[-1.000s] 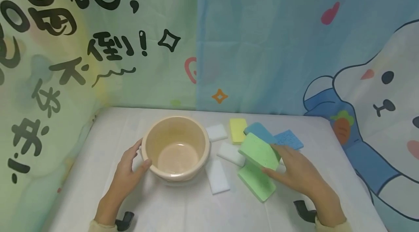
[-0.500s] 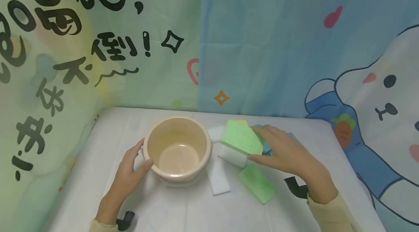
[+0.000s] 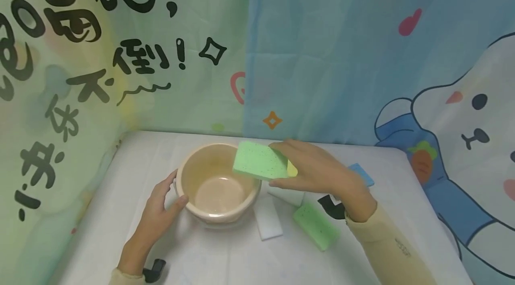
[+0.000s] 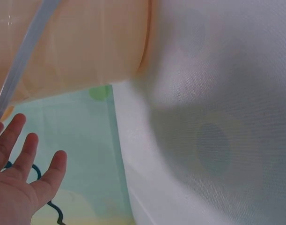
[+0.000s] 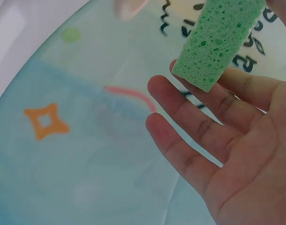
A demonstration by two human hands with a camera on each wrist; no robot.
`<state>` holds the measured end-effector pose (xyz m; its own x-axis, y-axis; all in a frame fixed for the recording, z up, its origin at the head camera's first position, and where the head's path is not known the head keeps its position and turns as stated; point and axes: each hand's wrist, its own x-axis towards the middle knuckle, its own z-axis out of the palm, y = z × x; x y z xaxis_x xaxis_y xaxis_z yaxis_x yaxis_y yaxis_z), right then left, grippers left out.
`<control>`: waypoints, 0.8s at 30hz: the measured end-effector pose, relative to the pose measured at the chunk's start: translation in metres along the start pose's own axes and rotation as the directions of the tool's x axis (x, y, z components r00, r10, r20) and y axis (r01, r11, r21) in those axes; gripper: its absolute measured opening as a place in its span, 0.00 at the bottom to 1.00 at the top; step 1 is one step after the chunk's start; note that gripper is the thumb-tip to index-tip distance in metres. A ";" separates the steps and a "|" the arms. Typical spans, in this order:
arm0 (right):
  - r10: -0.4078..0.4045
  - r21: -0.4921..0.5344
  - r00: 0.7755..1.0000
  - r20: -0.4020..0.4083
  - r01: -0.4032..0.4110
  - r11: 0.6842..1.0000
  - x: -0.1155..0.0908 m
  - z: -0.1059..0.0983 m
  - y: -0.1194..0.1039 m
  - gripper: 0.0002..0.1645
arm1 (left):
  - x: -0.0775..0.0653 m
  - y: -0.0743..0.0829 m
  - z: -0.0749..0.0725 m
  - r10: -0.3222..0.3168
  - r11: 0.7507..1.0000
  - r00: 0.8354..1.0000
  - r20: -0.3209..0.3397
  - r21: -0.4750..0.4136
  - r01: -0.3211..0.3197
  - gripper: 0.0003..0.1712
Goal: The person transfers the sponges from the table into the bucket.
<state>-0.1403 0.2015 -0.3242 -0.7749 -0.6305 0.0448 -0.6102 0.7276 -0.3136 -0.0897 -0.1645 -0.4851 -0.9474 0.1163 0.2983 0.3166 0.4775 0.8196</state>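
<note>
A cream round pot (image 3: 201, 169) stands on the white-covered table, its inside bare. At its left side, my left hand (image 3: 157, 213) touches the rim with thumb and fingertips spread. The left wrist view has that hand (image 4: 23, 173) with extended fingers below the pot's side (image 4: 86, 47). My right hand (image 3: 318, 166) pinches a green sponge (image 3: 259, 160) between thumb and fingers, raised over the pot's right rim. Up close in the right wrist view, the sponge (image 5: 215, 44) is porous, and several fingers reach past it.
Another green sponge (image 3: 316, 226) lies right of the pot, near white sponge blocks (image 3: 268, 219). A yellow sponge (image 3: 292, 169) shows partly behind my right hand, and a blue one (image 3: 361, 174) lies farther right. Printed cloth (image 3: 322, 52) hangs behind the table.
My right hand has carried the green sponge leftward from the pile to the pot's right rim. My left hand has stayed at the pot, which has not moved on the table.
</note>
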 end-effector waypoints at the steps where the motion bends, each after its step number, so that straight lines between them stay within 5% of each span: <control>1: -0.016 0.001 1.000 0.009 0.016 1.000 0.006 0.000 -0.003 0.47 | 0.000 0.000 0.000 -0.003 1.000 1.000 0.000 0.000 0.003 0.40; 11: -0.123 -0.001 0.989 0.081 0.123 0.992 0.056 0.009 -0.029 0.40 | 0.001 -0.001 0.001 -0.017 1.000 1.000 0.005 -0.001 0.017 0.40; 24: -0.087 -0.083 0.966 0.243 0.110 0.990 0.091 0.047 -0.043 0.46 | 0.002 -0.003 0.000 -0.049 0.999 0.999 0.005 0.016 0.049 0.40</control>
<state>-0.1771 0.0998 -0.3515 -0.6556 -0.7380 -0.1599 -0.7032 0.6738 -0.2269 -0.0928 -0.1663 -0.4871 -0.9620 0.0969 0.2554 0.2691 0.4964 0.8254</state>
